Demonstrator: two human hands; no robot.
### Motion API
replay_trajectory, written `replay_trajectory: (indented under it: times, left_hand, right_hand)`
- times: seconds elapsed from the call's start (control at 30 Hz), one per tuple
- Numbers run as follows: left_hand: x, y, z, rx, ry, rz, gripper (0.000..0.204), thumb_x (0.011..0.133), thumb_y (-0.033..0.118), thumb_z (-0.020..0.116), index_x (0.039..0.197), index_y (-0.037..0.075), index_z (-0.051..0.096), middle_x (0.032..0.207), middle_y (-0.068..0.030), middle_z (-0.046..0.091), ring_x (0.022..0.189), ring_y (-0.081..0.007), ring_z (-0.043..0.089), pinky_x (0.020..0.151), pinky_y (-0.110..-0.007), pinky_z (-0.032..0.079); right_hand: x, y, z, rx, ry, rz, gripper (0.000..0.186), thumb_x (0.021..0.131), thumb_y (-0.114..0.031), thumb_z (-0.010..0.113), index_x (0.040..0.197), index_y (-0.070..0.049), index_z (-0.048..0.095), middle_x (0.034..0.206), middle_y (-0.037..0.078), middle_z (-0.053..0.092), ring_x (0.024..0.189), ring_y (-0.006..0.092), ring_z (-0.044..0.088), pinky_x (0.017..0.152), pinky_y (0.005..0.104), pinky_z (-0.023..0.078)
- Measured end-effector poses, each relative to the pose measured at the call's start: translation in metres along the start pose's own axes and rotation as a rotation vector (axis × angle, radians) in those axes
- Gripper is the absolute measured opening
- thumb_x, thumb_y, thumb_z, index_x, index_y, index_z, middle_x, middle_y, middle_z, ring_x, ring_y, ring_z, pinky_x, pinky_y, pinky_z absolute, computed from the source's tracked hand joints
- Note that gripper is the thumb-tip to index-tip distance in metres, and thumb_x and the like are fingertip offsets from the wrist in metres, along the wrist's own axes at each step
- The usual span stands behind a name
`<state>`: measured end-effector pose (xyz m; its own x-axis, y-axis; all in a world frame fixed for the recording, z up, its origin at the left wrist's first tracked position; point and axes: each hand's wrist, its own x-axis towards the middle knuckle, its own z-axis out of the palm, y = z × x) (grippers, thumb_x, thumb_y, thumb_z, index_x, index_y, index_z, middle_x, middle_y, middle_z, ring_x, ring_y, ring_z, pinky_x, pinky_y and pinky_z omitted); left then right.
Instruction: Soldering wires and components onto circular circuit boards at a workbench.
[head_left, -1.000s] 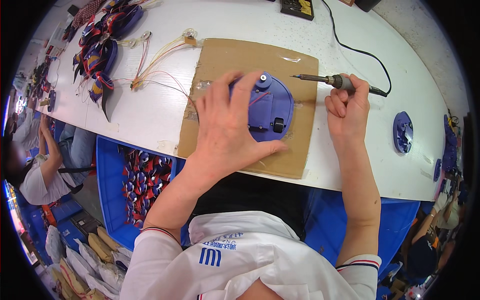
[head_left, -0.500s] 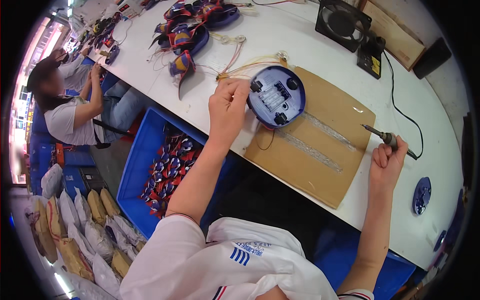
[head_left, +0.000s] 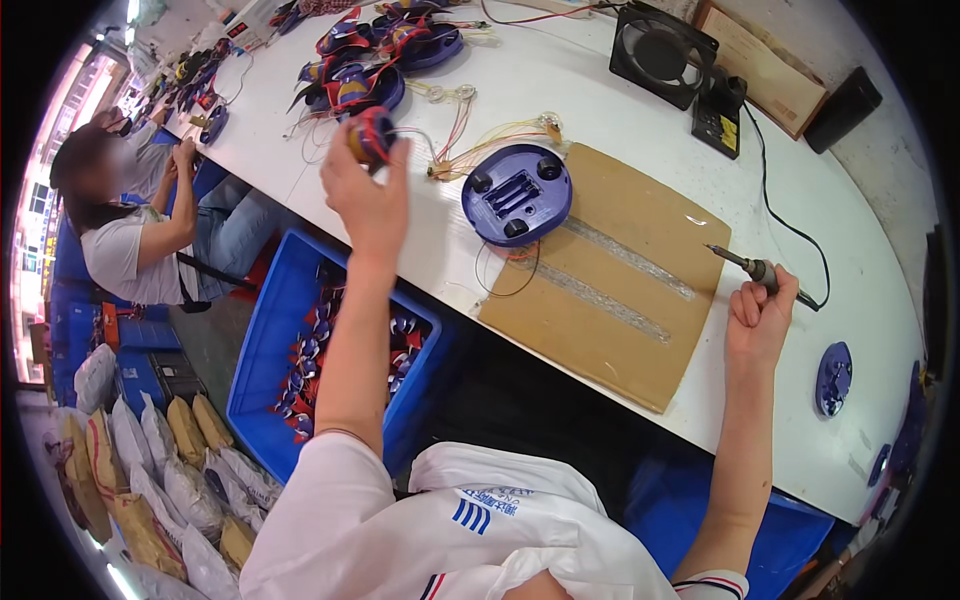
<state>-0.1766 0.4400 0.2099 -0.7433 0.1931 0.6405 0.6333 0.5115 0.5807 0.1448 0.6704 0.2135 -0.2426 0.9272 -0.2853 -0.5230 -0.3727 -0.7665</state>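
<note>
The oval purple plastic base (head_left: pixel 517 195) lies with black wheels (head_left: pixel 548 169) up, overlapping the flat brown cardboard (head_left: pixel 640 220) with crinkled tape (head_left: pixel 630 260). The left hand (head_left: pixel 368 205) grips a rounded red-and-purple figure (head_left: pixel 374 135) over the white table (head_left: pixel 560 75); the right hand (head_left: pixel 758 325) holds a slim, pointed soldering iron (head_left: pixel 765 272).

Wht tbl (head_left: pixel 655 150) nr pale wall (head_left: pixel 885 165), gry flr (head_left: pixel 215 345) to L.

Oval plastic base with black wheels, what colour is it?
The oval plastic base is blue-purple; head view.
</note>
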Motion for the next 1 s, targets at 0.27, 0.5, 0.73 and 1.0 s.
replay_trajectory:
  times: [0.27,0.5,0.73,1.0]
  left_hand:
    - [-0.051,0.084,0.014,0.217,-0.350,0.373,0.083,0.063,0.053,0.075,0.135,0.022,0.045,0.130,-0.0201,0.039,0.118,-0.0415,0.034,0.091,-0.054,0.026]
    - [0.025,-0.006,0.048,0.285,-0.292,0.073,0.091,0.058,0.063,0.074,0.138,0.044,0.036,0.148,-0.0227,0.023,0.130,-0.0591,0.013,0.089,-0.079,0.019]
    - [0.091,-0.048,0.073,0.283,-0.275,-0.061,0.097,0.057,0.073,0.069,0.141,0.044,0.030,0.150,-0.0183,0.022,0.130,-0.0577,0.016,0.092,-0.077,0.019]
    - [0.121,-0.060,0.101,0.330,0.169,0.426,0.066,0.075,0.041,0.074,0.130,0.015,0.048,0.117,-0.0140,0.057,0.108,-0.0283,0.054,0.091,-0.040,0.044]
  right_hand:
    - [0.001,0.001,0.000,0.007,-0.021,0.017,0.014,0.089,-0.018,0.053,0.087,-0.004,0.057,0.053,-0.005,0.042,0.037,0.0019,0.021,0.036,0.0167,0.017]
    - [-0.008,-0.002,0.004,0.005,-0.043,0.061,0.014,0.089,-0.018,0.053,0.087,-0.004,0.057,0.054,-0.004,0.043,0.036,0.0018,0.021,0.036,0.0164,0.017]
    - [-0.005,0.000,0.002,0.014,-0.046,0.103,0.014,0.089,-0.018,0.054,0.088,-0.005,0.057,0.053,-0.004,0.043,0.036,0.0017,0.021,0.034,0.0166,0.017]
    - [0.003,0.001,0.009,0.003,0.064,0.111,0.011,0.085,-0.019,0.059,0.081,-0.009,0.057,0.055,-0.002,0.043,0.040,0.0032,0.022,0.037,0.0182,0.018]
